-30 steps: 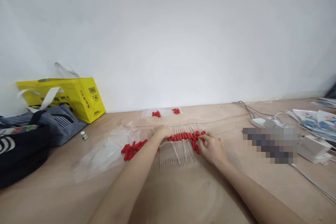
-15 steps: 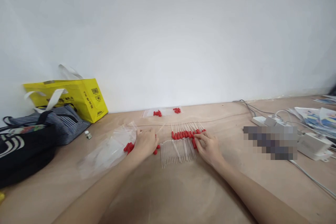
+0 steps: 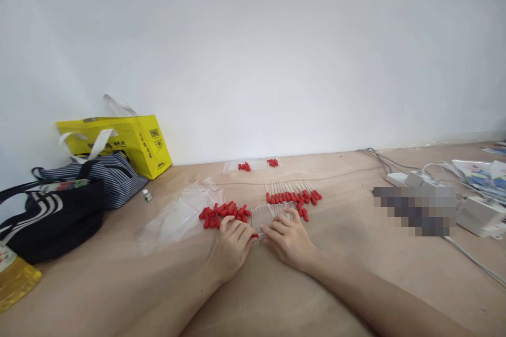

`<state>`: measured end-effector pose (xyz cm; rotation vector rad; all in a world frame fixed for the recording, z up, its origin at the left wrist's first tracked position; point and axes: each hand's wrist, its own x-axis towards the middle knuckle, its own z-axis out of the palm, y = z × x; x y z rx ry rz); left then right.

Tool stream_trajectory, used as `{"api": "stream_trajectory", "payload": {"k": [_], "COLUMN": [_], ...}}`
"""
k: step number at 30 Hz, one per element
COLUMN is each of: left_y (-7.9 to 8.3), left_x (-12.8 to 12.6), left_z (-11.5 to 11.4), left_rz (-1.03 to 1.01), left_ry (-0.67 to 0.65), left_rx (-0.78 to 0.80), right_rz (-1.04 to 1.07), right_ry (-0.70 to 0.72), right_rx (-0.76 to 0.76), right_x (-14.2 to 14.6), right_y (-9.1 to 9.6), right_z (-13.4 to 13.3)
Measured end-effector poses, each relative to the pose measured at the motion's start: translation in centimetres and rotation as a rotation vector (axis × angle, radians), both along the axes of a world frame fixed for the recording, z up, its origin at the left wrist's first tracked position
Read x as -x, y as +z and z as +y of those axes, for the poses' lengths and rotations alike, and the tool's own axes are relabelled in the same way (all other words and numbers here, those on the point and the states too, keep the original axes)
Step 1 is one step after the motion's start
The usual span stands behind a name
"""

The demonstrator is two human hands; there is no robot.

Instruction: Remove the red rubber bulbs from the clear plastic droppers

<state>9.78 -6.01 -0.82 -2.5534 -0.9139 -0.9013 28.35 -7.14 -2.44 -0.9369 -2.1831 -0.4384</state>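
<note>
Tubes (image 3: 261, 214) under my right hand (image 3: 288, 238), its grip unclear, red piece (image 3: 255, 235) pinched in my left hand (image 3: 234, 244), red pile (image 3: 215, 215) just beyond

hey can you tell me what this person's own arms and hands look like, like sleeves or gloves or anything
Both the left hand and the right hand are ungloved, with no ring or watch that I can make out. No sleeve shows on the left forearm or right forearm.
</note>
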Motion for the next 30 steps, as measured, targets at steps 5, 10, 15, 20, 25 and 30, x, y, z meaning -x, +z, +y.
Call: {"api": "stream_trajectory", "payload": {"k": [5, 10, 15, 20, 25, 30], "left_y": [-0.2, -0.9, -0.9, -0.8, -0.4, -0.1], "left_x": [0.2, 0.7, 1.0, 0.8, 1.9, 2.7], "left_z": [0.1, 0.6, 0.2, -0.2, 0.1, 0.2], "left_rz": [-0.013, -0.039, -0.023, 0.000, -0.032, -0.050], "left_ry": [-0.047, -0.070, -0.053, -0.037, 0.011, 0.045], "left_rx": [-0.030, -0.081, -0.092, -0.087, -0.107, -0.073], "right_rz": [-0.028, -0.020, 0.013, 0.039, 0.092, 0.181], "right_ry": [0.021, 0.047, 0.083, 0.092, 0.059, -0.129], "right_rx": [0.002, -0.015, -0.041, -0.027, -0.018, 0.076], "right_x": [0.1, -0.2, -0.3, -0.2, -1.7, -3.1], "right_y": [-0.5, -0.6, -0.4, -0.2, -0.3, -0.9], "right_z": [0.0, -0.1, -0.3, -0.6, -0.6, 0.0]}}
